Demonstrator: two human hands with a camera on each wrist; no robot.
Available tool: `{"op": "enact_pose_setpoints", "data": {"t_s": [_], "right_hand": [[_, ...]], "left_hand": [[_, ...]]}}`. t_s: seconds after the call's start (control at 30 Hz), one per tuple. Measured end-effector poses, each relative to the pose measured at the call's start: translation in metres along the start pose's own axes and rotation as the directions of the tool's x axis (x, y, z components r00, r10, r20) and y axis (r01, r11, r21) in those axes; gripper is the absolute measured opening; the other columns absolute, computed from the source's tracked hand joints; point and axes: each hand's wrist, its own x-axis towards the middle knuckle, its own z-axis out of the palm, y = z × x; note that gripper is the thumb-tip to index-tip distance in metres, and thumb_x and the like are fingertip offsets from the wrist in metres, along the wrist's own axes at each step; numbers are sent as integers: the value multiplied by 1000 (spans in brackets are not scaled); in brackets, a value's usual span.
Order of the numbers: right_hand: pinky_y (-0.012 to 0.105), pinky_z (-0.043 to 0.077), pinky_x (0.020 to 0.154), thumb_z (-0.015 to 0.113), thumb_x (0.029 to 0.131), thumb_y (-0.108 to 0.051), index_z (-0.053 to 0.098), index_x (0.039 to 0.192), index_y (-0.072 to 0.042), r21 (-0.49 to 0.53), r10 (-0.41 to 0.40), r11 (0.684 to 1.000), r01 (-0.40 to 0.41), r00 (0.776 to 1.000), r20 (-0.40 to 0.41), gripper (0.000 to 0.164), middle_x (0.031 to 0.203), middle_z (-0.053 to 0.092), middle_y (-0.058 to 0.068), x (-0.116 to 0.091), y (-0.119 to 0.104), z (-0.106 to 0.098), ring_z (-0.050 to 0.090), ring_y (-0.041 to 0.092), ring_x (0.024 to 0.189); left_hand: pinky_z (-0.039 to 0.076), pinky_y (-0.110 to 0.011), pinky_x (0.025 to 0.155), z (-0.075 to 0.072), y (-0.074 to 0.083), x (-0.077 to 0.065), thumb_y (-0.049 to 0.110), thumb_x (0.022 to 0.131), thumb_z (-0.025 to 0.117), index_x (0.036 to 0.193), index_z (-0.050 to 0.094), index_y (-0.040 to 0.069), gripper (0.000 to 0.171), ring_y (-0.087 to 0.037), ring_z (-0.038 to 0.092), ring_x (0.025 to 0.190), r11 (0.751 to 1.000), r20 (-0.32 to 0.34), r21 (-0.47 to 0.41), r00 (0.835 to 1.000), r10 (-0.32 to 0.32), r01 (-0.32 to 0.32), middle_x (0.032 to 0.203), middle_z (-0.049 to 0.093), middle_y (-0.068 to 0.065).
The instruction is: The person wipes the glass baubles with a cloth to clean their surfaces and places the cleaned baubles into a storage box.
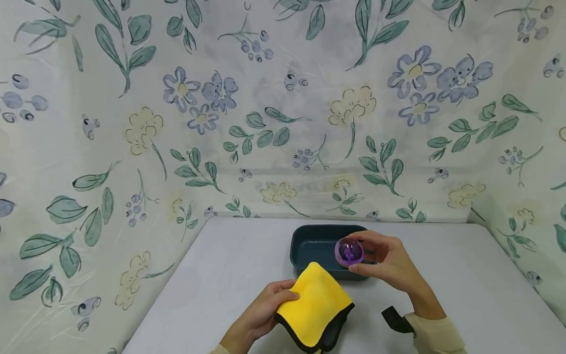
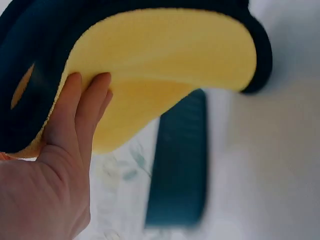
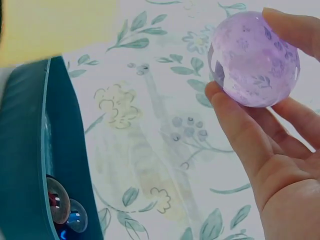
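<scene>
In the head view my right hand [image 1: 393, 258] pinches a clear purple ball [image 1: 349, 252] between thumb and fingertips, above the right side of a dark teal rectangular bin [image 1: 309, 250]. The right wrist view shows the ball [image 3: 255, 60] see-through and glossy, raised beside the bin. My left hand [image 1: 265, 307] grips a yellow cloth [image 1: 316, 305] with a black border, thumb on its front and fingers behind. The cloth hangs nearer to me than the bin and overlaps its front edge in the head view. In the left wrist view, fingers [image 2: 90, 105] press against the cloth's yellow side.
Inside the bin lie a clear ball with red in it [image 3: 58, 201] and a clear blue ball [image 3: 77, 216]. A white table [image 1: 239, 255] carries the bin. Floral sheeting [image 1: 265, 162] rises behind and at both sides. A black strap [image 1: 395, 319] sticks out by the right sleeve.
</scene>
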Motion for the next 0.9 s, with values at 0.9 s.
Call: {"op": "enact_pose_setpoints", "data": {"t_s": [0.9], "right_hand": [[25,63,83,84,80,-1,62,138,4,82,256,966,-246,954,-155,62,134,64,31,21,14,2,75,4,101]], "left_hand": [[65,-34,84,-82,-45,-35,16,99,63,152,35,-16,68,-17,76,95,970,-249,173,961,-122,168,125,73,-18]]}}
